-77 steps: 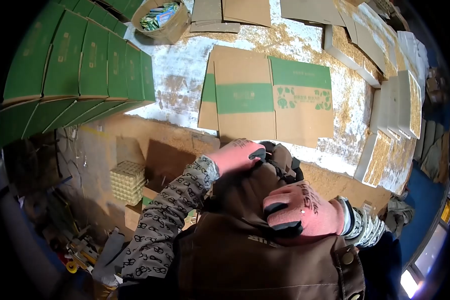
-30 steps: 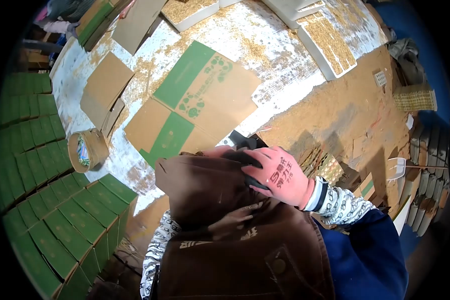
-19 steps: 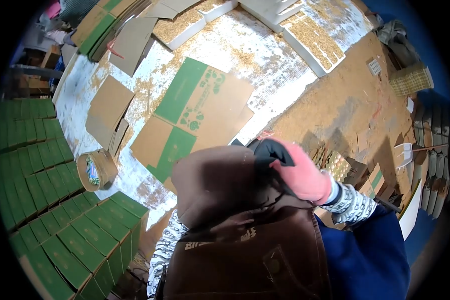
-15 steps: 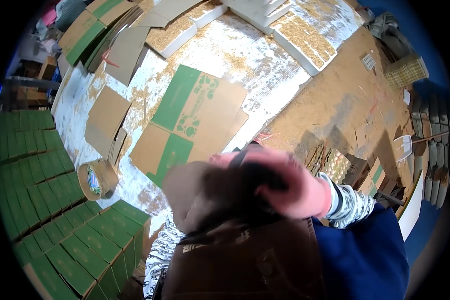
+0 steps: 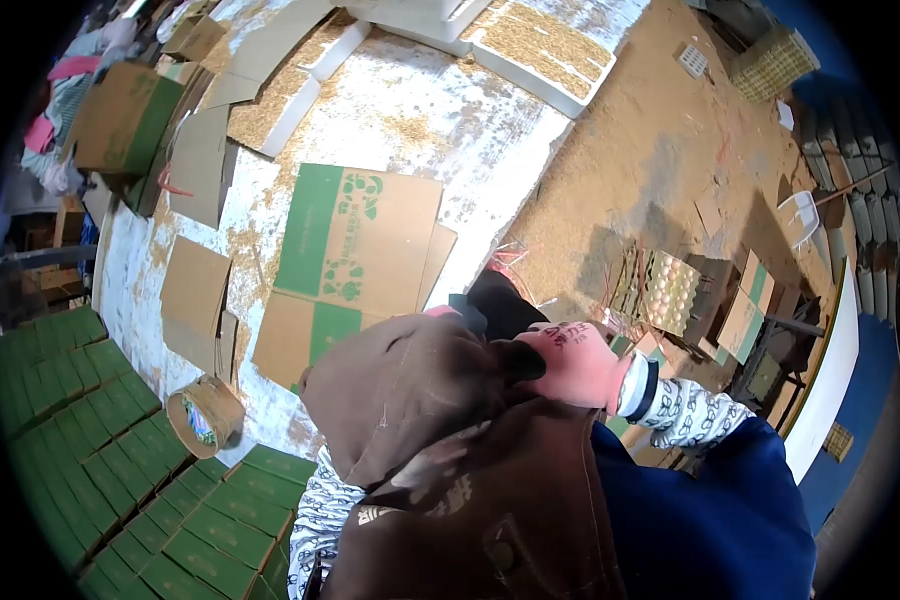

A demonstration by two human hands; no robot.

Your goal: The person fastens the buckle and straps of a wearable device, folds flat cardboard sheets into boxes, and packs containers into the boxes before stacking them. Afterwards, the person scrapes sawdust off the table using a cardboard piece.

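My right hand (image 5: 575, 365), in a pink glove with dark writing on its back, is in front of my body against bunched brown cloth (image 5: 400, 385). Its fingers curl in beside a small black thing (image 5: 522, 361) that I cannot make out. Brown cloth covers nearly all of my left hand; only a bit of pink (image 5: 444, 311) shows at the cloth's far edge. A brown garment with pale lettering (image 5: 530, 500) hangs over my front. Just beyond lies a flattened green and tan carton (image 5: 395, 235) on the white, worn tabletop (image 5: 420, 120).
Green cartons (image 5: 120, 450) are stacked at left, near a round tan container (image 5: 225, 415). White trays of golden husks (image 5: 545, 55) stand at the far edge. On the floor at right are an egg tray (image 5: 670, 290), cardboard and a white basket (image 5: 798, 218).
The view has turned, so the table and cartons sit differently in it. My right hand, blurred before, is now sharp and a little lower, still by the brown cloth.
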